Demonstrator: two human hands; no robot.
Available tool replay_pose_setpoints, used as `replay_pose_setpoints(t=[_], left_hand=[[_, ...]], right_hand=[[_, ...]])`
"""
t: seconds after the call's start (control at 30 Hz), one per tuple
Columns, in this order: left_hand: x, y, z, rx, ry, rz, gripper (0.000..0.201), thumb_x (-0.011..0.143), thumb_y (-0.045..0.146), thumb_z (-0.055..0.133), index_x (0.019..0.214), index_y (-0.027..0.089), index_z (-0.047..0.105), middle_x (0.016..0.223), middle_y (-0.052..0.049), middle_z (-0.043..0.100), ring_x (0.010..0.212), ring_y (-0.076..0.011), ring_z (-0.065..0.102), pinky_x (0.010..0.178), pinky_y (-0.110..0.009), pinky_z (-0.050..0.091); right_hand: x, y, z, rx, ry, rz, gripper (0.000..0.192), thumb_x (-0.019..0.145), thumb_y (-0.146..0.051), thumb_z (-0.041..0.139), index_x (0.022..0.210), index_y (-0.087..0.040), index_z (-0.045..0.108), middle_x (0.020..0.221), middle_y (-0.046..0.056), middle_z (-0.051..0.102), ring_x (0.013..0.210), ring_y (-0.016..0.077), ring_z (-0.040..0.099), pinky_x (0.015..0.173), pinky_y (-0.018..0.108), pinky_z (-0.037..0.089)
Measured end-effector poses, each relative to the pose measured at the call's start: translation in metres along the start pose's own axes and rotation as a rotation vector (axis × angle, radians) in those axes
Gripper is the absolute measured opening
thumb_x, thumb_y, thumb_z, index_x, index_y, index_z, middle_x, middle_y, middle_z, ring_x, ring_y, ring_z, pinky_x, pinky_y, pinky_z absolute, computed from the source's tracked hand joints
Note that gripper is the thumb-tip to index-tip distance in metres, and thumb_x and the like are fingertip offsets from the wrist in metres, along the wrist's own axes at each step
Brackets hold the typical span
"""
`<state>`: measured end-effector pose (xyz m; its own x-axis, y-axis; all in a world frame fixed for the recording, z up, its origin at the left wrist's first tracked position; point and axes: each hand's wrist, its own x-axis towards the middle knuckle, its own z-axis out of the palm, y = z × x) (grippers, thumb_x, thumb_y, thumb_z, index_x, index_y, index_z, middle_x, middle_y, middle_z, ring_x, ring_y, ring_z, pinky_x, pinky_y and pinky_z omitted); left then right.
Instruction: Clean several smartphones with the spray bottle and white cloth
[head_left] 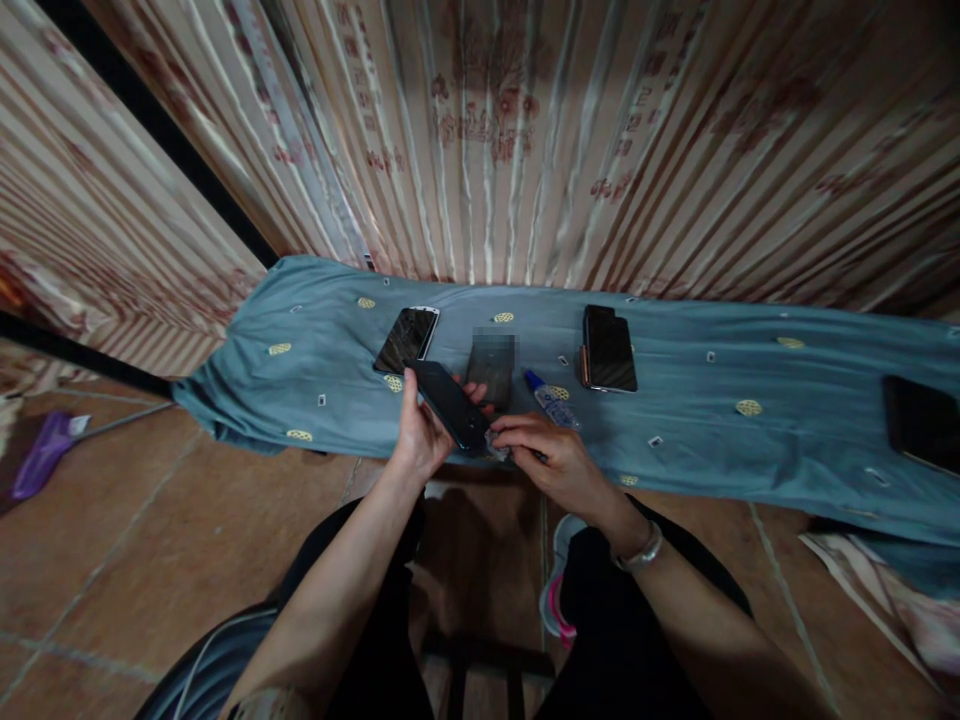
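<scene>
My left hand [422,432] is wrapped round a dark smartphone [451,405], held tilted over the front edge of the cloth-covered surface. At the phone's lower end my right hand [553,455] has its fingers pinched on a small crumpled greyish piece [496,440], whose kind I cannot make out. The piece lies against or right beside the phone. Just beyond my right hand is a clear bottle with a blue cap [553,400], lying on its side. Behind the held phone, a dark flat rectangular thing [491,365] rests on the cloth, partly blurred out.
A teal patterned cloth [697,430] covers the long narrow surface. On it lie a white-edged phone [409,338], a black phone in a case [609,350] and another dark device [924,420] at far right. Curtains [525,150] hang behind. A purple object [45,455] is on the left.
</scene>
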<state>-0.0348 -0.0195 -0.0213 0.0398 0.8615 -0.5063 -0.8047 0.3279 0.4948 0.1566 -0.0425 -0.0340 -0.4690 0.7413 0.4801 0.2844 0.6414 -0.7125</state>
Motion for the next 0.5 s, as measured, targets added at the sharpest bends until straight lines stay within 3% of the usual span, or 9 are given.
replay_pose_setpoints(t=[0.27,0.5], left_hand=[[0.001,0.0,0.0,0.008,0.002,0.001,0.074,0.081,0.079,0.049,0.101,0.011,0.069,0.085,-0.013,0.075,0.091,-0.0285,0.074,0.089,-0.049,0.058],[-0.005,-0.01,0.01,0.142,0.018,0.003,0.075,0.092,0.074,0.026,0.098,0.012,0.069,0.07,-0.008,0.072,0.074,-0.0222,0.073,0.071,-0.035,0.06]], right_hand=[[0.001,-0.001,-0.002,0.006,0.025,0.019,0.03,0.09,-0.005,0.049,0.093,-0.022,0.074,0.108,0.005,0.076,0.098,0.0163,0.072,0.088,0.033,0.059],[0.0,0.002,0.005,-0.001,0.001,0.021,0.031,0.089,-0.006,0.05,0.096,-0.022,0.075,0.109,0.006,0.076,0.103,0.0174,0.072,0.092,0.036,0.058]])
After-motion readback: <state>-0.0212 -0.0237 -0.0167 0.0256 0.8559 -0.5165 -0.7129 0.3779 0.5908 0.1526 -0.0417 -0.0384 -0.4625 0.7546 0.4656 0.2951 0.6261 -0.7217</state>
